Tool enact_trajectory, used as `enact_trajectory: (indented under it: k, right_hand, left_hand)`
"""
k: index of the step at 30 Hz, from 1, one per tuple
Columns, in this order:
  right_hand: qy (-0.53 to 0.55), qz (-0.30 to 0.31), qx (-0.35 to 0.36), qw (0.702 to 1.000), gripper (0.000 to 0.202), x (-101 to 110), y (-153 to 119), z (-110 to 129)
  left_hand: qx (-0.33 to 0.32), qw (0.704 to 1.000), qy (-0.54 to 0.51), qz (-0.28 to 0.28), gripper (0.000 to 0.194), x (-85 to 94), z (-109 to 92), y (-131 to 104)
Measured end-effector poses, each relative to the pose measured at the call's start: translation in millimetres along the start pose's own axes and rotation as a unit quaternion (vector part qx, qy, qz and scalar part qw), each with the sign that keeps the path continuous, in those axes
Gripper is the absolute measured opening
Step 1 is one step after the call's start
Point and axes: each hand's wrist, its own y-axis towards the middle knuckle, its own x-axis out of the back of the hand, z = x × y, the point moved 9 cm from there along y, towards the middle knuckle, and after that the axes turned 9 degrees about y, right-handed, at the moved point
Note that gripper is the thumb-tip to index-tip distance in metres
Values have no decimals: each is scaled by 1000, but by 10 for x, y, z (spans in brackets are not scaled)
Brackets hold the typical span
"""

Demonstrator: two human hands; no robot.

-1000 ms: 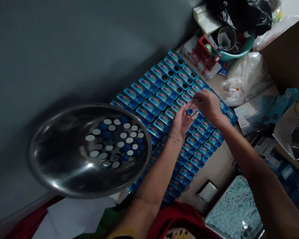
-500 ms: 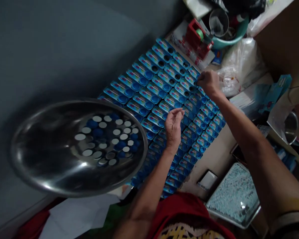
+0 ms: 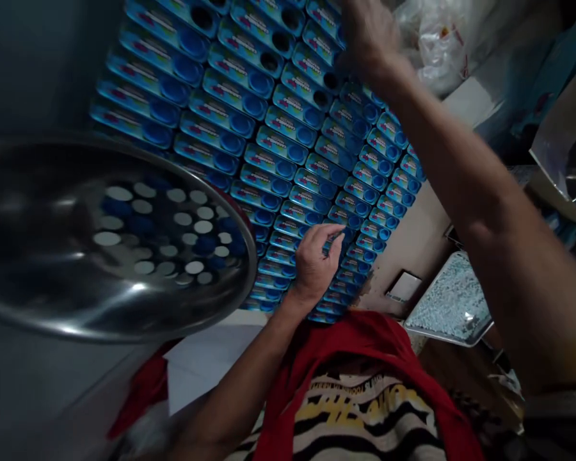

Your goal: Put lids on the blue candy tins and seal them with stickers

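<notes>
"What's at the left?"

"A metal bowl [image 3: 52,282], cut off by the left edge. White and blue discs [image 3: 194,267] lie in it; the blue ones sink into shadow."

"And the blue cases [image 3: 292,126]?"

"In slanting rows across the worktop [image 3: 410,234], upper left to centre. Their long axes run from upper left down to lower right, round end at the lower right — blue on most, dark on several near the top. The top edge crops some; the bowl hides others."

"The left hand [image 3: 315,264]?"

"Just below centre, over the cases, curled, thumb and forefinger almost meeting — I can't tell whether anything sits between."

"The right hand [image 3: 372,35]?"

"Top edge, right of centre, blurred, fingers cropped. Apart or together, I can't tell."

"Farther right?"

"A clear plastic bag [image 3: 444,48], cropped above; lower down, a tray [image 3: 441,337] of pale blue bits [image 3: 448,294]."
</notes>
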Motion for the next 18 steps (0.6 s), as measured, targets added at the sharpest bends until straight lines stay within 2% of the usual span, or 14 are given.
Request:
enact_trajectory:
  k: [1,2,5,7,9,11,13,16,18]
  right_hand:
    - [-16,-4,17,1000,29,35,-319,31]
    - [-8,-18,52,998,35,75,-692,72]
    - [46,-65,24,997,13,96,-1936,-209]
    - [83,7,50,995,8,-156,-2681,-407]
    - [103,60,83,989,19,-411,-3231,-599]
    - [99,97,111,984,26,-641,-3539,-744]
    - [107,100,127,981,26,-770,-3644,-815]
    - [173,66,105,977,18,-779,-3614,-862]
    - [226,45,61,971,14,-727,-3544,-913]
  left_hand:
    - [-7,1000,26,11,13,2,7,-61]
    - [-3,999,45,21,14,-2,37,-114]
    - [34,997,59,30,16,-11,169,-247]
    - [56,997,47,27,18,-3,225,-350]
    - [77,996,34,31,20,24,262,-514]
    - [104,993,30,39,21,102,310,-768]
    - [135,989,44,41,23,246,377,-1097]
    - [161,982,89,35,23,527,468,-1579]
    - [132,984,116,22,20,721,438,-1744]
